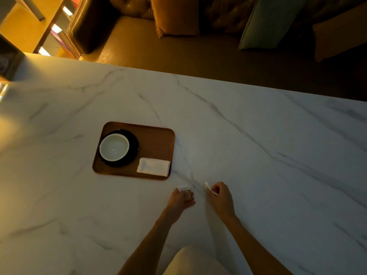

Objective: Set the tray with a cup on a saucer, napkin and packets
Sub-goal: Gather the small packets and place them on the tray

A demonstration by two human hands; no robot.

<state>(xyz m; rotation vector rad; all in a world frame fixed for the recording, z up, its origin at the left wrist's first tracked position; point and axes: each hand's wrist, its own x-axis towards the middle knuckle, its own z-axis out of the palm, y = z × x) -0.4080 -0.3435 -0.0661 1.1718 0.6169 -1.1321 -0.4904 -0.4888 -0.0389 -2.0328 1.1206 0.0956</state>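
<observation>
A brown wooden tray lies on the marble table. On its left side a white cup stands on a black saucer. A folded white napkin lies in the tray's near right corner. Just below the tray's right corner, my left hand grips a small white packet at its fingertips. To its right, my right hand pinches another white packet. Both hands are low over the table, apart from the tray.
The white marble table stretches wide to the right and left of the tray. Beyond its far edge stands a brown sofa with several cushions. A wooden shelf unit is at the far left.
</observation>
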